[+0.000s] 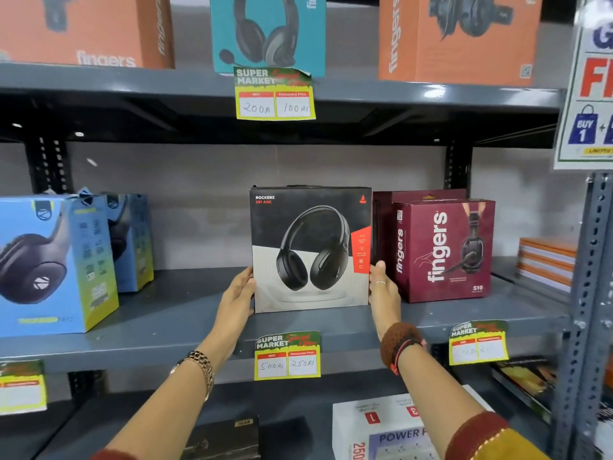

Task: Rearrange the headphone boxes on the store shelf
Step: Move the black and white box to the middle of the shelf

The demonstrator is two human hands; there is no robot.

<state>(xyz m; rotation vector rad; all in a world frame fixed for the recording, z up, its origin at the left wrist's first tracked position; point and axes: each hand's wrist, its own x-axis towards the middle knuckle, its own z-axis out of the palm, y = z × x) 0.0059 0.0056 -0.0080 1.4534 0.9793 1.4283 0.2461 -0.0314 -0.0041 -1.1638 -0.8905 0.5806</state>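
A black and white Rockerz headphone box stands upright in the middle of the grey middle shelf. My left hand presses against its lower left side and my right hand against its lower right side, so both hold the box between them. Just right of it stand two maroon Fingers boxes, one behind the other, with my right hand in the gap. Blue headphone boxes stand at the left end of the shelf.
The top shelf carries orange boxes and a teal box. Yellow price tags hang from the shelf edges. Orange and white flat packs lie at the right end. A white box sits on the lower shelf. A shelf post stands at right.
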